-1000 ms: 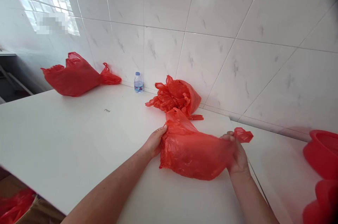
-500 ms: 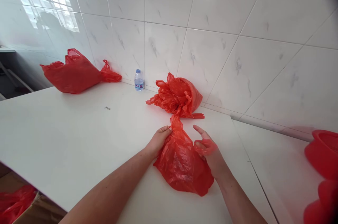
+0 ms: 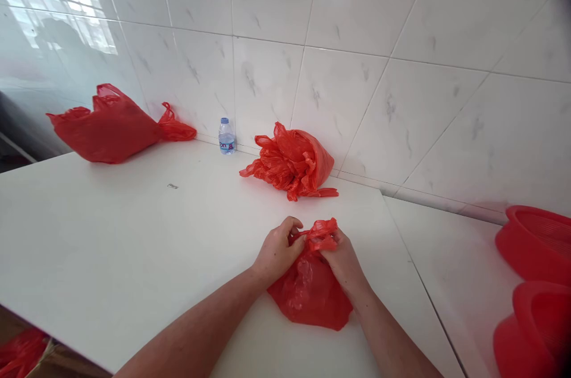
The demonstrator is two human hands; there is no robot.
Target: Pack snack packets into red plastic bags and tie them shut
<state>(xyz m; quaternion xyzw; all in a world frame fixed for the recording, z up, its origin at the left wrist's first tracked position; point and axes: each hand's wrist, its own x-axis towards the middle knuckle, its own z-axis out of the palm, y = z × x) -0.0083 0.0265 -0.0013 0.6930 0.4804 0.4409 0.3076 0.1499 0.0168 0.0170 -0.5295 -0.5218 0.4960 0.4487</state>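
A red plastic bag (image 3: pixel 307 295) rests on the white table in front of me, its lower part spread out and its top bunched up. My left hand (image 3: pixel 279 250) pinches the bunched neck from the left, fingers curled inward. On the other side, my right hand (image 3: pixel 341 256) grips the top of the same bag, and red film covers some of its fingers. What lies inside the bag cannot be made out. Just beyond my hands sits a crumpled heap of red plastic bags (image 3: pixel 289 161) against the wall.
A small water bottle (image 3: pixel 226 137) stands by the tiled wall. Farther left lies a large filled red bag (image 3: pixel 111 128). Red plastic baskets (image 3: pixel 535 247) are at the right edge. At lower left is a cardboard box (image 3: pixel 62 360) with red plastic in it. A seam crosses the table (image 3: pixel 134 247) at right.
The bag's upright neck has been gathered down and bunched between my hands. My right hand, earlier with a finger extended through a handle loop, now closes on the top. The view has shifted slightly right.
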